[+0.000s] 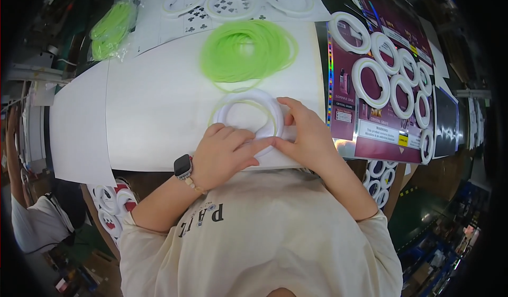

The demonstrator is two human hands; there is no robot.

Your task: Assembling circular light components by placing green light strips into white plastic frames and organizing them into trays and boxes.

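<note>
One clear plastic bag, at the upper left, holds a bundle of thin lime-green strands; its film is crinkled and shiny, and the green shows through. To its right, a loose coil of green cords lies uncovered on a smooth white sheet, its many slender loops overlapping into a rounded heap.

Just on our side of that coil, the white ring lies on the sheet between our two hands, broad-rimmed and pale, with a thin green strand curving along part of it. Our left hand reaches across the ring's near side with fingers extended. Our right hand is at its right edge, forefinger and thumb apart, the thumb tip close against the left fingers. We cannot tell whether either hand is gripping the ring, because the fingers hide its near part.

On the right, a glossy purple printed sheet carries a cluster of similar rings, some of them touching. Farther off, more rings lie on paper printed with black card-suit symbols. We wear a dark, square-faced watch and a pale beaded bracelet.
</note>
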